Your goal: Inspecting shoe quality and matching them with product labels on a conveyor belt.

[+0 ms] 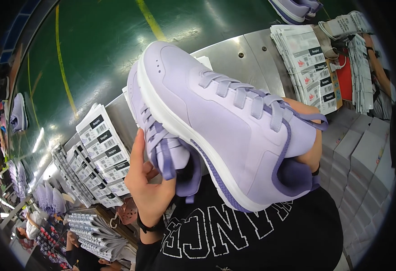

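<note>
A pale lavender sneaker [225, 108] with a white sole and purple lining fills the middle of the view, tilted with its toe to the upper left. My right hand [313, 156] is behind it at the tongue and ankle opening, closed on the shoe; most of its fingers are hidden. Partly covered by this shoe is a second matching sneaker [152, 124], its laces and purple pull loop showing. My left hand [150, 192] grips that one by its side, thumb up along the laces. The two shoes lie against each other, held up before my black shirt.
Beyond the shoes runs a green conveyor belt [103, 49] with yellow lines, edged by a metal ledge [252, 49]. Stacks of printed label sheets stand left [101, 149] and right [306, 63]. Grey boxes [365, 153] pile at the right. More sneakers [293, 10] ride the belt; other people work at the lower left.
</note>
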A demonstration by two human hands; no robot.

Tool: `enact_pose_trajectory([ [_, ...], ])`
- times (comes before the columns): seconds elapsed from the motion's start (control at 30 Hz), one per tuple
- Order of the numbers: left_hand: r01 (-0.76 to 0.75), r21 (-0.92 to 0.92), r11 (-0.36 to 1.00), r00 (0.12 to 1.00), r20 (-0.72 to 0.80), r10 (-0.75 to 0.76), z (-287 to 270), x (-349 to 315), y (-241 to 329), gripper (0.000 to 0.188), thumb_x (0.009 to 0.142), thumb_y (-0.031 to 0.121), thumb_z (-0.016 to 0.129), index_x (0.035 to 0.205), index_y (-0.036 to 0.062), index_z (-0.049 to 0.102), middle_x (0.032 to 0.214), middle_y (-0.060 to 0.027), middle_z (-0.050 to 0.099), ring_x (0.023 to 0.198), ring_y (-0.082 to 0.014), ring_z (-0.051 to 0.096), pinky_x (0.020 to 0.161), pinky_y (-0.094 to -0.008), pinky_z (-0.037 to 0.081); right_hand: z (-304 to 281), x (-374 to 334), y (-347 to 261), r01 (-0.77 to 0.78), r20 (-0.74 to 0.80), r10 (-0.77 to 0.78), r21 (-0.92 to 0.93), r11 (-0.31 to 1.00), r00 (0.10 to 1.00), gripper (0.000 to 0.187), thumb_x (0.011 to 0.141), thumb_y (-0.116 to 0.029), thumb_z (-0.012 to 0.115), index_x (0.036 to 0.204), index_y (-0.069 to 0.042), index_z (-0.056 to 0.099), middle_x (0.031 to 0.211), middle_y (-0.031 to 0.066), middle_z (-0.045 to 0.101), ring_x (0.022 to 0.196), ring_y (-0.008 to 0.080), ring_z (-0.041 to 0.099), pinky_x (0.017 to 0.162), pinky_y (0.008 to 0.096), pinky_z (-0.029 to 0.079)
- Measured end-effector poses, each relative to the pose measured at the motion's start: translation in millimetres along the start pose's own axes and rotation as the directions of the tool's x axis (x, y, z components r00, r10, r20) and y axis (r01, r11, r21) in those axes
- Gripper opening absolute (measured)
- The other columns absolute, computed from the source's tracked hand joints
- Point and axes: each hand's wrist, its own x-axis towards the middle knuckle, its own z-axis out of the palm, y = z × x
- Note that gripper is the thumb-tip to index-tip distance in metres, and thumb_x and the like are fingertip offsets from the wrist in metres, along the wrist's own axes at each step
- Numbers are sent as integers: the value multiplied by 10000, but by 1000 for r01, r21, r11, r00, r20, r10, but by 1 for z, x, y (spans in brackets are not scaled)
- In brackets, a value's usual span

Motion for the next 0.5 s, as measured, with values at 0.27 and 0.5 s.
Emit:
enact_pose_trajectory([
  [0.27, -230, -12, 973, 972, 39, 230, -36, 4, 29, 555, 690, -53, 582, 1241, -44, 518, 929, -141, 680, 825, -93, 627, 736, -214, 475, -24, -12, 30, 310, -270, -438, -408, 859, 857, 473, 707, -133, 571, 1115, 107, 563, 986, 112, 648, 873, 153, 608, 800, 255, 462],
  [0.5, -228, -159, 961, 926, 270, 265, -43, 14, 58, 558, 707, -77, 574, 1258, -32, 506, 947, -152, 679, 850, -95, 630, 764, -205, 466, -69, -37, 76, 239, -523, -390, -333, 912, 758, 320, 788, -72, 470, 1057, 80, 551, 910, 103, 640, 748, 165, 618, 683, 267, 486],
])
